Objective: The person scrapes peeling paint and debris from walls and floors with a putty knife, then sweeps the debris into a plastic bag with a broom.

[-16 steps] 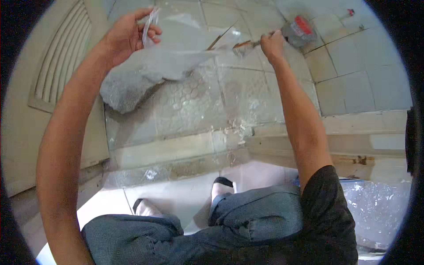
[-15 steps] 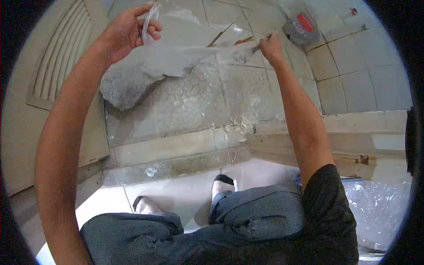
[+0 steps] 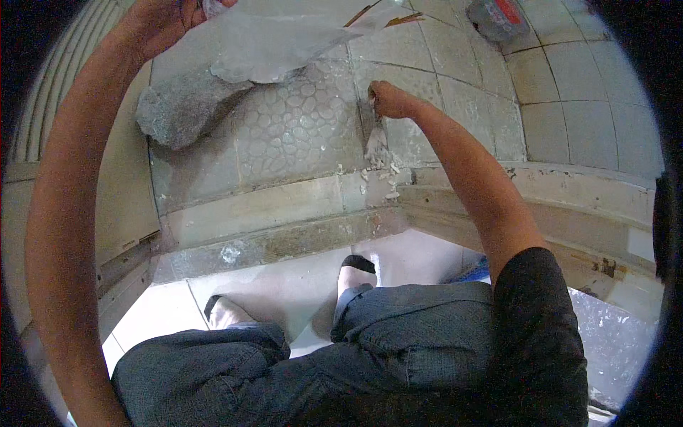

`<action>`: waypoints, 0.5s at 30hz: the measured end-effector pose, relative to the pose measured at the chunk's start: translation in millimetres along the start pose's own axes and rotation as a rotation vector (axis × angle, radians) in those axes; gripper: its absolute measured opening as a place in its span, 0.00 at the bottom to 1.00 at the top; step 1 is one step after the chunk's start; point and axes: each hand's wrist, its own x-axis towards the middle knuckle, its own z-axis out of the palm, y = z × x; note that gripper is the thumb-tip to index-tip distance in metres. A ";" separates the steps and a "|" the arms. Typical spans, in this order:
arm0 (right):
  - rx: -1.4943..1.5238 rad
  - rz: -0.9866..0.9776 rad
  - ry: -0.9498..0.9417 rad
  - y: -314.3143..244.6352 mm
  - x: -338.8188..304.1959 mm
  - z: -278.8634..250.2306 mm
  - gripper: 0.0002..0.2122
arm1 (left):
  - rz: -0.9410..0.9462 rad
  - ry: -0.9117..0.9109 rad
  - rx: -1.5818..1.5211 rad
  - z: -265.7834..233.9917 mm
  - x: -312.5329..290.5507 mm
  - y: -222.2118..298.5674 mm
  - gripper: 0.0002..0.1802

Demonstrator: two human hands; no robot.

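Note:
At the top left, my left hand [image 3: 167, 25] is closed on a clear plastic bag [image 3: 267, 43], which spreads over the tiled floor to the right. Thin brown strips [image 3: 366, 14] lie at the bag's far right end. My right hand [image 3: 388, 99] grips a flat-bladed scraper [image 3: 376, 141], its handle mostly hidden by the fingers. The blade points toward me and meets white crumbled debris [image 3: 391, 183] beside the raised sill. A rough grey bundle [image 3: 181, 107], perhaps cloth, lies partly under the bag.
The tiled sill [image 3: 284, 196] runs across in front of my feet. A grey container with a red label [image 3: 494, 20] stands by the right tiled wall [image 3: 590, 135]. On the left is a louvred door panel [image 3: 60, 78]; a pale door frame [image 3: 533, 228] runs along the right.
My right hand has come down and left with the scraper, from the bag's right end to the debris near the sill. My left hand has shifted up and left in view, still holding the bag.

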 end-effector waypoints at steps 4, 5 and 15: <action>-0.061 0.013 -0.060 -6.8 -4.7 19.8 0.14 | 0.051 -0.010 -0.020 1.8 3.2 -2.8 0.16; -0.128 -0.018 -0.049 -8.6 -4.7 21.0 0.15 | 0.061 -0.013 -0.023 2.3 3.3 -2.7 0.16; 0.027 0.051 -0.207 -17.9 5.5 13.3 0.15 | 0.035 -0.017 0.000 -0.9 -0.6 -1.9 0.15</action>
